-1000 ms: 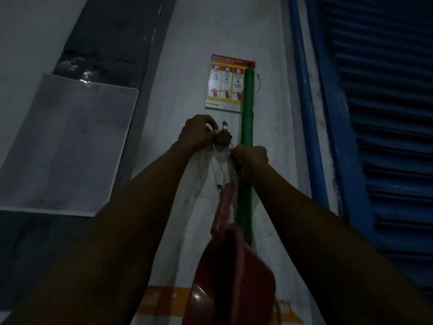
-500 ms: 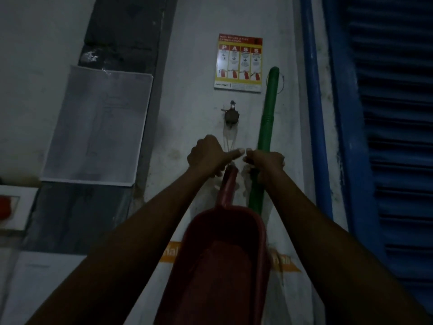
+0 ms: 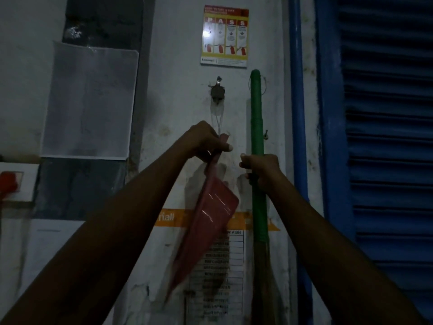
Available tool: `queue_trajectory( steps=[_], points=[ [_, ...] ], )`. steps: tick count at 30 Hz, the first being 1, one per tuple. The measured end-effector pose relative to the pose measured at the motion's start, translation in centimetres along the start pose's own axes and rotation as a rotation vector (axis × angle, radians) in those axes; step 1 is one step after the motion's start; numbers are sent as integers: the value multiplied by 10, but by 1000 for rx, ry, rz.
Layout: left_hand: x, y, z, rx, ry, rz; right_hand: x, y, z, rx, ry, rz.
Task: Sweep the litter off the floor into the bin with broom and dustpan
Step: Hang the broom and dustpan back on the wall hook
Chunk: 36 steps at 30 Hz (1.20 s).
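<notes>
A red dustpan (image 3: 206,226) hangs tilted in front of the wall, its pan pointing down. My left hand (image 3: 206,143) grips its handle at the top, just under a thin white cord that hangs from a wall hook (image 3: 218,91). To the right a broom with a green handle (image 3: 257,127) stands upright against the wall. My right hand (image 3: 262,171) is curled round that handle about halfway up. The broom's bristles are dim at the bottom edge. No litter or bin is in view.
A fire-extinguisher poster (image 3: 224,36) is stuck above the hook. A blue pipe (image 3: 296,113) and a blue louvred shutter (image 3: 386,137) fill the right side. A plastic-covered sheet (image 3: 89,99) and a printed list (image 3: 220,266) are fixed to the wall.
My left hand came down from the hook to the dustpan's handle. The dustpan swung to a tilted hang, and my right hand slid down the green broom handle.
</notes>
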<state>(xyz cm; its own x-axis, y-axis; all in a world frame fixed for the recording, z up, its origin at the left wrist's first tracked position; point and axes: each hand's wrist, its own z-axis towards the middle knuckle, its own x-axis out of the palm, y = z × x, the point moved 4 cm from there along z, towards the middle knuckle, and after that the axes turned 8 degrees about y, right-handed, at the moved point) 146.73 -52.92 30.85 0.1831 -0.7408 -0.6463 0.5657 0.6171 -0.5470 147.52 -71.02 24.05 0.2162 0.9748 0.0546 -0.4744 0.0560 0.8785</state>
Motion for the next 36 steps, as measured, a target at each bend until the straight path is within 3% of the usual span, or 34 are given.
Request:
queue_trajectory(
  steps=[6, 17, 21, 24, 27, 30, 32, 36],
  points=[
    [-14, 14, -5, -3, 191, -157, -9, -6, -11, 43, 72, 20],
    [13, 63, 8, -53, -124, -111, -12, -19, -25, 13, 33, 61],
    [8, 46, 2, 83, -279, 180, -9, -25, -38, -37, 69, 69],
    [1, 18, -6, 264, -354, 214, -2, -28, -49, -64, 105, 78],
    [-2, -12, -12, 366, -323, 34, 6, -31, -57, -78, 130, 72],
    [4, -29, -12, 301, -137, -318, 10, -33, -63, -98, 173, 25],
    [8, -38, -15, 299, -32, -392, 15, -34, -67, -99, 213, -3],
    [7, -36, -22, 319, -38, -464, 19, -35, -70, -77, 337, -125]
  ],
)
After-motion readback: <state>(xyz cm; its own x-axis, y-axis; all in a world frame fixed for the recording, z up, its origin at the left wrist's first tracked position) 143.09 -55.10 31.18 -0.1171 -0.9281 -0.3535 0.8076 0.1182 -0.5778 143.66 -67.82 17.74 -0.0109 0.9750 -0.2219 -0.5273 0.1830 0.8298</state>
